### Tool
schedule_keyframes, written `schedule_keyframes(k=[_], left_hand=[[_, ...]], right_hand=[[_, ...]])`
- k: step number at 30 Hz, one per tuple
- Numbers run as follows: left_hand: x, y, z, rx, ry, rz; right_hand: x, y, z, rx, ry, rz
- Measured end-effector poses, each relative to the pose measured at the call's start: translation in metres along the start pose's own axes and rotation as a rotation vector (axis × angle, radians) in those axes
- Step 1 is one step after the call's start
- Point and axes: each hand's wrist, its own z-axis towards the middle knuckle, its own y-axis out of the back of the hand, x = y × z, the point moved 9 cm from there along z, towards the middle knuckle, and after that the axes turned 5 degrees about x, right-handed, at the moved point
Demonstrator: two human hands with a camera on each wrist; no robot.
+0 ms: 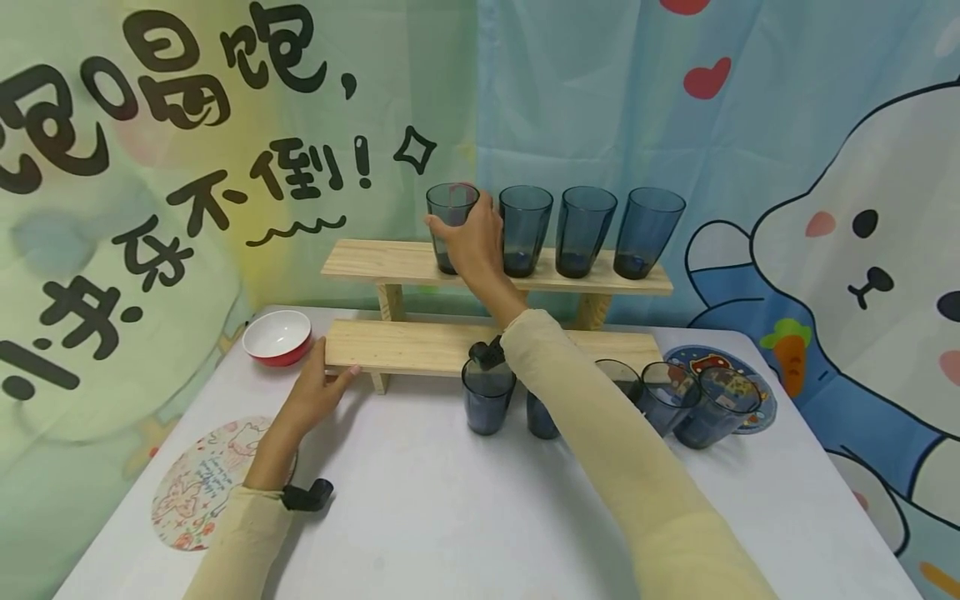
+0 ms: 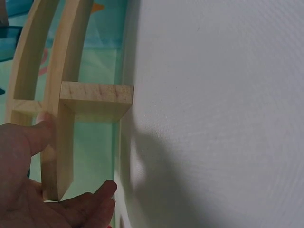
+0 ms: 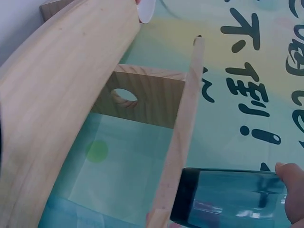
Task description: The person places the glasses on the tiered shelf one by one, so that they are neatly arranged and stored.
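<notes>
My right hand (image 1: 476,242) grips a blue-tinted drinking glass (image 1: 442,250) that stands upright at the left part of the upper shelf board (image 1: 360,260). In the right wrist view, the base of this glass (image 3: 228,197) meets the edge of the board; only the fingertips show at its rim. Three similar glasses (image 1: 586,233) stand in a row to its right. My left hand (image 1: 311,396) holds the left end of the lower shelf board (image 1: 405,346), with the thumb (image 2: 40,133) against the wood and the other fingers round the end.
Several more blue glasses (image 1: 487,408) stand on the white table (image 1: 450,517) before the lower board, partly behind my right sleeve. A red-and-white bowl (image 1: 277,335) sits at the back left. Round mats lie left (image 1: 198,492) and right (image 1: 761,412). A printed curtain (image 1: 555,92) hangs behind.
</notes>
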Motion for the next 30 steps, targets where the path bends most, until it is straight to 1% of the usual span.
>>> schedule_keyframes(k=[4, 9, 13, 14, 18, 21, 23, 26, 27, 30], left_hand=[[0.001, -0.002, 0.001, 0.005, 0.001, -0.002], [0.000, -0.002, 0.001, 0.007, 0.011, -0.003], [0.000, -0.001, 0.001, 0.011, 0.023, 0.005], [0.000, -0.001, 0.001, 0.012, 0.024, 0.004], [-0.001, -0.002, 0.001, 0.014, 0.018, -0.005], [-0.002, -0.002, 0.001, 0.011, 0.010, -0.013], [-0.002, -0.002, 0.000, 0.011, 0.008, -0.015], [-0.001, -0.001, -0.001, 0.010, 0.016, -0.007], [-0.001, -0.001, -0.002, 0.011, 0.021, -0.001], [0.000, -0.001, -0.002, 0.015, 0.032, 0.013]], right_hand=[[-0.007, -0.004, -0.004, 0.036, -0.015, -0.015], [-0.017, -0.008, -0.019, 0.151, -0.042, -0.063], [-0.018, -0.006, -0.039, 0.257, -0.037, -0.122], [-0.018, -0.004, -0.045, 0.283, -0.030, -0.121], [-0.017, 0.011, -0.075, 0.391, 0.001, -0.172], [-0.018, 0.032, -0.100, 0.456, 0.028, -0.215], [-0.019, 0.053, -0.115, 0.460, 0.054, -0.231], [-0.023, 0.093, -0.131, 0.413, 0.091, -0.244], [-0.025, 0.109, -0.136, 0.387, 0.101, -0.255], [-0.038, 0.157, -0.147, 0.294, 0.093, -0.280]])
